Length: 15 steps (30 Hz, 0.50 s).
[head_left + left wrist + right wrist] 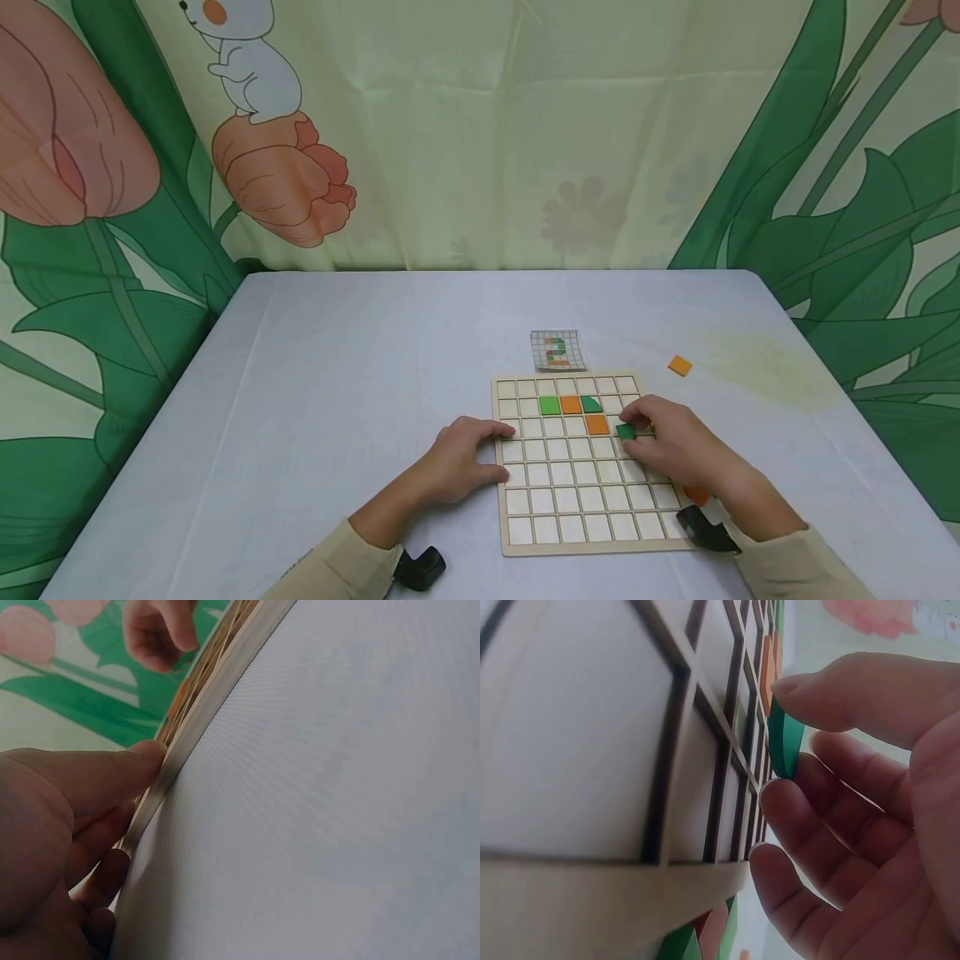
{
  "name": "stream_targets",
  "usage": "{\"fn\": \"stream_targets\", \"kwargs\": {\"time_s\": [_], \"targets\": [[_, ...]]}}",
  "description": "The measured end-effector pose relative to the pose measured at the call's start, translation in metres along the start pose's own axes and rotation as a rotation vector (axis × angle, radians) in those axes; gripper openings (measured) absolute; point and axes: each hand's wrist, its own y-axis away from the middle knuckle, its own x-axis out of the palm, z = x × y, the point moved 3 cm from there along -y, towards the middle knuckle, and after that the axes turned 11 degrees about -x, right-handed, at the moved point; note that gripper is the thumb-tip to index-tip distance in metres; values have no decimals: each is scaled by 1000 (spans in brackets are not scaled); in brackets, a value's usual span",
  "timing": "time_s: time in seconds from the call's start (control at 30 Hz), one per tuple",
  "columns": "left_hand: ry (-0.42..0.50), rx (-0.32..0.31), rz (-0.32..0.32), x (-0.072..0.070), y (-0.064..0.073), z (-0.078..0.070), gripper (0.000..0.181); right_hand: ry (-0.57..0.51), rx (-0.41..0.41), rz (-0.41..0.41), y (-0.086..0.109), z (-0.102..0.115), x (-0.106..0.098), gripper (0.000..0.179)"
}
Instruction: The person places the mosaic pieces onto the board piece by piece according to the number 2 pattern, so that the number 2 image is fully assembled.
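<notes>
First, close in, your right wrist mostly covers an orange piece [697, 496], so its shape can't be made out. Your left hand [461, 458] has its thumb and fingers spread, tips against the left side of the gridded board [498, 500]; that looks like light, stiff wood, best braced by its frame. Your right hand [678, 437] pinches a green tile [626, 431] between thumb and fingers over the board's right part. Expect it to be light, rigid and perhaps slippery, so take it by opposite edges. Your fingers hide some of its outline, and whether it touches the grid is hard to tell. Farther on, several tiles [571, 405] sit in cells. Past the board lie a small printed card [557, 350], its details tiny, and a loose orange tile [680, 365].
</notes>
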Motion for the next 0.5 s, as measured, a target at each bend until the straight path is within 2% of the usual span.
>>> {"fn": "stream_targets", "kwargs": {"time_s": [0.5], "targets": [[2, 40, -9, -1, 1, 0, 49, -24, -65, 42, -2, 9, 6, 27]]}}
